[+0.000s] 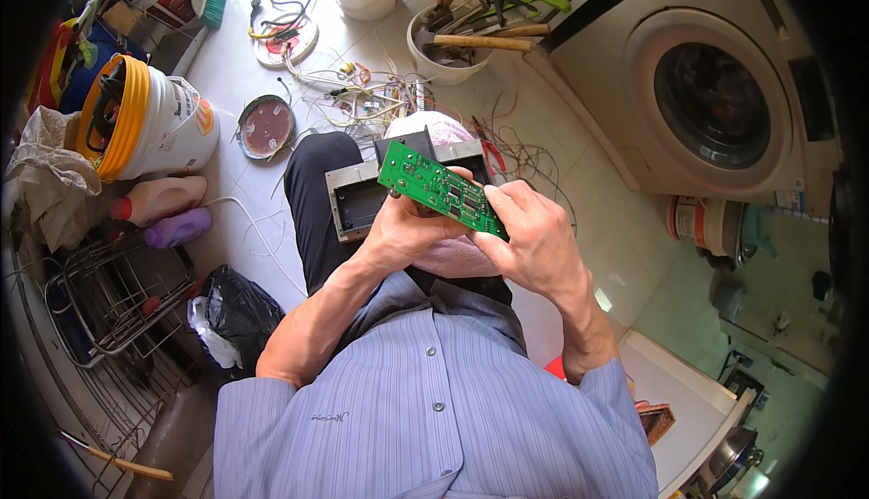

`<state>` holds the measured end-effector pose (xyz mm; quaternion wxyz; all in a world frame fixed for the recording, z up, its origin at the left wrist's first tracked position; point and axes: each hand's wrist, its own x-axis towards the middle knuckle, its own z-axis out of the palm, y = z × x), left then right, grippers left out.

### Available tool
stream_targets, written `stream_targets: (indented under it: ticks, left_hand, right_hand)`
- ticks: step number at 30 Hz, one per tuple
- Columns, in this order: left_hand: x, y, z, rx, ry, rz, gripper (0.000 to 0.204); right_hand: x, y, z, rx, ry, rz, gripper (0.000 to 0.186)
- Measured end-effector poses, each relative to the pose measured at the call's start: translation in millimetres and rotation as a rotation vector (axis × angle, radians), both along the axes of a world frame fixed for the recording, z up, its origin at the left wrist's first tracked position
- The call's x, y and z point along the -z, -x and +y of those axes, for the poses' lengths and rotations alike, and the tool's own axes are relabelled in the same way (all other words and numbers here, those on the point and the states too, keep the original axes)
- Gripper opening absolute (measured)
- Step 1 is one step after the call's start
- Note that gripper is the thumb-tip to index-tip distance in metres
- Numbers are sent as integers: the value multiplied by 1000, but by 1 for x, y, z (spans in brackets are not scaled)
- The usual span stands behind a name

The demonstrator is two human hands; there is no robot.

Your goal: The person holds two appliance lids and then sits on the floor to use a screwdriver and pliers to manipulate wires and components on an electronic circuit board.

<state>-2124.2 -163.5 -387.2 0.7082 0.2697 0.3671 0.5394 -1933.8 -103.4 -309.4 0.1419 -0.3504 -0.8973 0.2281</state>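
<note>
A green circuit board (425,182) is held tilted over my lap, its face with chips and solder points turned up. My left hand (409,230) grips its lower edge from beneath, some fingers hidden behind it. My right hand (534,235) pinches the right end between thumb and fingers. Under the board, a grey metal housing with a dark hollow inside (356,206) rests across my thighs. A pink towel (460,260) lies beneath the housing. Just beyond the board's right side, red-handled pliers (493,157) show partly.
Loose wires and small parts (367,105) spread over the floor ahead. Beyond them stands a white tub of tools (444,69) with a hammer across its rim. A washing machine (634,100) is at the right. A white bucket (190,137) and bottles (167,198) stand left.
</note>
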Motion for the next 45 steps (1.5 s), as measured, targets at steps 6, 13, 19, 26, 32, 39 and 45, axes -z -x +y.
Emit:
stream_targets:
  ticks: [6,13,19,26,32,39,45]
  left_hand:
    - [-9,-1,2,13,109,-28,55]
    - [-11,-9,4,-12,157,38,45]
    - [-21,-15,8,-43,178,83,40]
    - [-12,-10,6,20,131,78,39]
    - [-10,-11,4,21,114,10,36]
    - [-8,-10,5,73,77,3,29]
    - [-7,-7,5,105,58,43,29]
  right_hand:
    - [1,-3,5,60,258,28,37]
    - [6,-9,13,130,527,24,37]
    - [3,-5,13,193,620,47,32]
    - [-1,-8,13,196,721,41,27]
    - [1,-10,11,180,688,74,34]
    - [0,-10,9,226,725,85,37]
    - [2,-13,6,210,751,117,35]
